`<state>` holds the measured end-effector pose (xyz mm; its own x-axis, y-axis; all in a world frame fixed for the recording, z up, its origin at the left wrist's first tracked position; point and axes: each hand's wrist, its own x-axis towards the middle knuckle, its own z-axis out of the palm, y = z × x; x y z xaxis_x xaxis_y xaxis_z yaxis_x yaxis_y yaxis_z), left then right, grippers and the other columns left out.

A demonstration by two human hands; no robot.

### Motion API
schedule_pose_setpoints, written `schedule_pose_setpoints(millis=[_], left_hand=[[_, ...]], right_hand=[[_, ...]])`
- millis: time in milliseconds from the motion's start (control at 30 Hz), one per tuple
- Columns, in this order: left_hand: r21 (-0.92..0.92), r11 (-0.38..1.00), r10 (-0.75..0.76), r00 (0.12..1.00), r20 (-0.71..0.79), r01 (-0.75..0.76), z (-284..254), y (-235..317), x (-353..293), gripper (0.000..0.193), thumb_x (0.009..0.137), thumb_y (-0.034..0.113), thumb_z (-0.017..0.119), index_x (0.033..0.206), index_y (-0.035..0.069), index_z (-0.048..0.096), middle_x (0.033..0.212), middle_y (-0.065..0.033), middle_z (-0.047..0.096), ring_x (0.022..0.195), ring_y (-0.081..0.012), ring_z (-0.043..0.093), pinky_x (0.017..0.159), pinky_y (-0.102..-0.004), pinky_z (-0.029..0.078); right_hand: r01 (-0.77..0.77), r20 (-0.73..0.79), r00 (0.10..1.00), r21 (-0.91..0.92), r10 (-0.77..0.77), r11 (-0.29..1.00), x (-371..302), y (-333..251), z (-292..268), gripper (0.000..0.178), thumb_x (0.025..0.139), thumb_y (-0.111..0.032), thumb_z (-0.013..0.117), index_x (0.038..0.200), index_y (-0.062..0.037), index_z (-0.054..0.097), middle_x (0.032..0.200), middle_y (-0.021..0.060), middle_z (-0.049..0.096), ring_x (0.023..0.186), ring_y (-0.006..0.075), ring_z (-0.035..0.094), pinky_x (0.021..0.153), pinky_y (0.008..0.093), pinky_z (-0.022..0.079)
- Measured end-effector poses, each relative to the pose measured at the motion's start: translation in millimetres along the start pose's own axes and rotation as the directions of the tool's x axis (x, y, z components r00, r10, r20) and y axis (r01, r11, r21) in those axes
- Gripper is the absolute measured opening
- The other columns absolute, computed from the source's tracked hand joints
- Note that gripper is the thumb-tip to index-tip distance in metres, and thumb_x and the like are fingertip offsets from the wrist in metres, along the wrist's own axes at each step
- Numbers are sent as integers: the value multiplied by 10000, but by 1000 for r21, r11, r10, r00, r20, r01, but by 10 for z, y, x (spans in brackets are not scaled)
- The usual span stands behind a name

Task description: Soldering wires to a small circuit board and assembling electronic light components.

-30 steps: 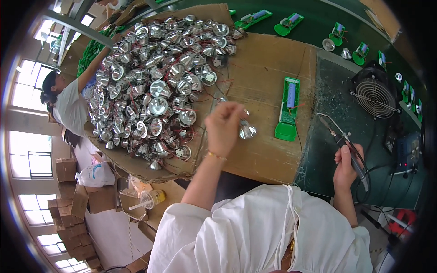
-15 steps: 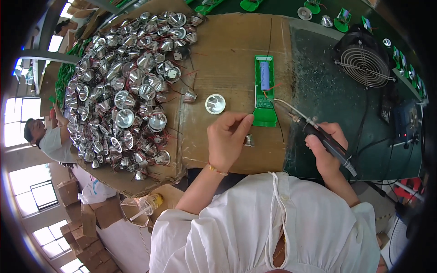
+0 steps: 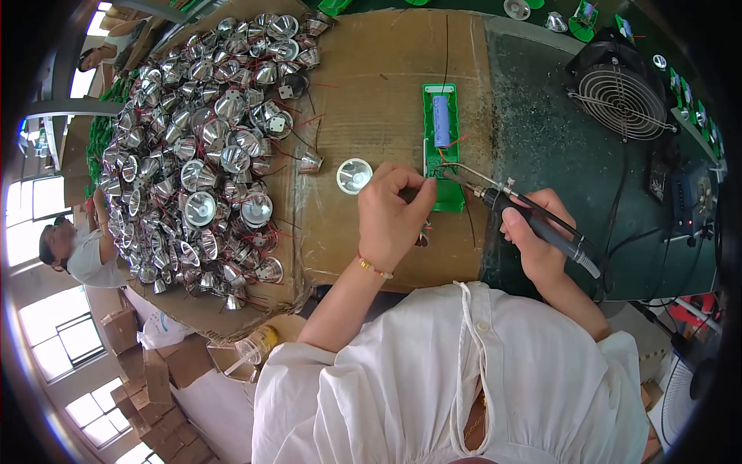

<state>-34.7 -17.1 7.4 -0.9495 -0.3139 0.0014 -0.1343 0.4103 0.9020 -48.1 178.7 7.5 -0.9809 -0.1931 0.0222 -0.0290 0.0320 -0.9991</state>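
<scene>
A green plastic casing lies lengthwise on the cardboard before me, with a blue cylindrical battery and a small circuit board inside. My left hand is at its lower left, thumb and fingertips pinched together; what they hold, if anything, is too small to make out. My right hand grips a black soldering iron with a thin metal feed tube, its tip over the circuit board. Thin red and black wires stick out of the casing. A silver reflector cup lies face up left of it.
A large heap of silver reflector cups with wires covers the left side. At the right stand a fan with a round wire guard and a dark box with a red light. Another person sits beyond the heap.
My left hand has turned slightly and shifted right across the casing's edge. The soldering iron's tip has moved left over the circuit board. The whole view has shifted a little.
</scene>
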Motion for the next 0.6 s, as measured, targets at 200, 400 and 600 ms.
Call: schedule_pose_setpoints(millis=[200,400,600], left_hand=[[23,999,23,1000,-6,-23,3,-50,26,126,736,76,652,689,-28,597,713,-95,559,542,-165,557,508,-270,438],[-24,999,-21,1000,3,21,-3,-31,55,130,729,72,649,671,-28,590,679,-97,549,531,-169,547,501,-275,431],[62,992,115,992,-44,-112,-40,-110,42,113,713,61,643,671,-31,593,668,-121,540,564,-201,565,512,-288,442]], right_hand=[[-21,20,1000,-33,22,999,15,-11,-28,157,776,-70,652,845,15,540,661,55,596,589,70,552,534,202,443],[-1,-78,997,94,9,996,-20,-25,-39,174,787,-79,647,878,22,538,683,83,596,596,100,567,549,219,470],[-74,-107,991,98,85,992,-70,38,-67,151,791,-70,628,875,13,535,653,77,580,571,100,563,526,222,471]])
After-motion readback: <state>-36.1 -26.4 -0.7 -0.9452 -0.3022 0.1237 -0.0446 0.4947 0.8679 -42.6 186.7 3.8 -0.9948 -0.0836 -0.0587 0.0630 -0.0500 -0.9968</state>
